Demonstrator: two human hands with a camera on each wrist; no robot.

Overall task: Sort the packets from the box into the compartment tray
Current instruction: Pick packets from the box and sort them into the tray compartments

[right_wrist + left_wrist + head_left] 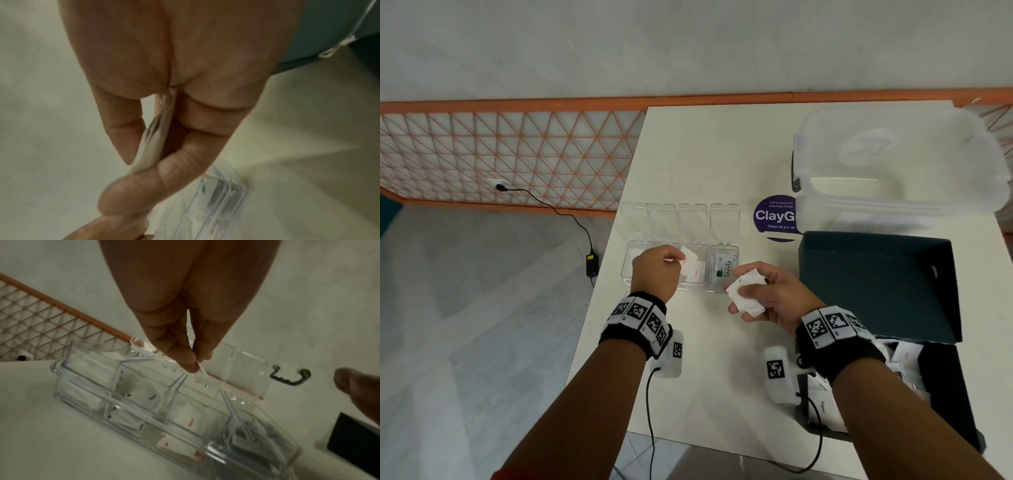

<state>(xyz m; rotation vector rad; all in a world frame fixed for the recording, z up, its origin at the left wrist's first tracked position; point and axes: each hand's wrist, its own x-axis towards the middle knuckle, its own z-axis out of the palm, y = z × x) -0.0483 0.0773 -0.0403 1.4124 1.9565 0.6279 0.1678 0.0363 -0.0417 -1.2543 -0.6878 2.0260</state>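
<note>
A person's two hands work over a white desk (688,154), seen from above. The landmark is a clear compartment tray (734,289) with four sections in a row and its hinged lids standing open at the far side.

The left hand (655,272) hovers over the tray's middle sections, thumb and fingertips (190,365) pinched together on a thin white packet with red marks (690,258), held just above the third section from the tray's left end. More white packets with red print (695,274) lie in that section. The section at the tray's right end holds packets labelled Stevia (726,269). The sections at the left end hold white packets too, though their print is too blurred to read.

The right hand (763,296) is just beside the tray's right near corner, fingers curled around a small stack of white packets (744,293); the thumb (123,129) presses them against the fingers.

Right of the tray stands a dark box (941,387) with its lid (876,277) raised, white packets visible inside behind the right wrist. Beyond the tray's right end lie a round purple sticker (775,217) and a frosted plastic tub (893,171). Both wrists wear black bands with square black-and-white markers (640,313).
</note>
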